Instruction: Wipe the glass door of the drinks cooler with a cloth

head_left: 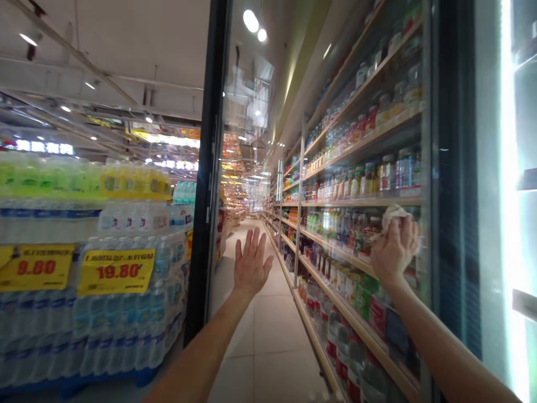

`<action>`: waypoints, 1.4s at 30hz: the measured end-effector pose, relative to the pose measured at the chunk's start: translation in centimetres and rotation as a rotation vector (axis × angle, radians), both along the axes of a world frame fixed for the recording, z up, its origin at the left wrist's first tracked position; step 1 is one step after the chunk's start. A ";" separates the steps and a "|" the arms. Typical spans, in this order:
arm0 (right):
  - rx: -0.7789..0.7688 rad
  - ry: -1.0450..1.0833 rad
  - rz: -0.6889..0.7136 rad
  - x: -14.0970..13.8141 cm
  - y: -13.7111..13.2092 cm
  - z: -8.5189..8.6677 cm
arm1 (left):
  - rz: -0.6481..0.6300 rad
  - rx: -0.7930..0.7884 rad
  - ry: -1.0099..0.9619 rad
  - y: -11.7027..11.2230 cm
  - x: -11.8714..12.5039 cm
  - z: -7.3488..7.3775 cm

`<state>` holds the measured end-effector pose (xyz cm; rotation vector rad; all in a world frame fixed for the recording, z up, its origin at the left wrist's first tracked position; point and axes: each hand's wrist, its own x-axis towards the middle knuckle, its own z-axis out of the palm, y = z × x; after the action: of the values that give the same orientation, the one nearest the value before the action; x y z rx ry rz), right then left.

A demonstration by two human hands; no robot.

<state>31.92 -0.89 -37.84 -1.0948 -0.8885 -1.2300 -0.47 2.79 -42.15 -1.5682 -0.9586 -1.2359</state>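
Observation:
In front of me stands a glass door [247, 162] with a dark frame [207, 162]. My left hand [250, 264] is raised at the lower part of the glass, palm forward and fingers apart, with nothing in it; it appears to rest on the pane. Farther right, my right hand [394, 252] presses a crumpled whitish cloth [396, 212] against the glass. Its fingers lie over the cloth, and part of the cloth is hidden beneath them. Shelves of bottles show through or in the pane behind both hands.
To the left, packs of bottled drinks [126, 313] are stacked high, with yellow price signs [116, 272] on them. Long shelves of bottles [361, 179] run beside a tiled aisle floor [268, 319]. At the far right is a bright light strip [509, 168] of a cabinet.

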 end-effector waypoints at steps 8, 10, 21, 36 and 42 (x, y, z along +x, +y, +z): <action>-0.274 -0.455 0.055 -9.7 0.1 -5.5 | -0.019 -0.009 0.001 0.6 -0.1 -0.1; -0.296 -0.515 0.060 -9.6 0.0 -5.4 | -0.034 0.007 0.009 0.7 -0.1 -0.1; -0.280 -0.550 0.120 -7.6 -0.9 -6.3 | -0.072 -0.050 -0.016 0.2 0.4 0.1; -0.353 -0.627 0.145 -9.5 -0.7 -3.7 | -0.048 -0.079 0.047 -1.1 3.2 -0.9; -0.183 -0.295 0.020 -4.9 -0.5 -3.5 | -0.067 -0.062 0.057 -0.8 3.5 -1.7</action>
<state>26.98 -1.38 -41.34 -1.0595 -1.2541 -1.3344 3.04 1.97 -43.82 -1.6873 -0.9226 -1.2109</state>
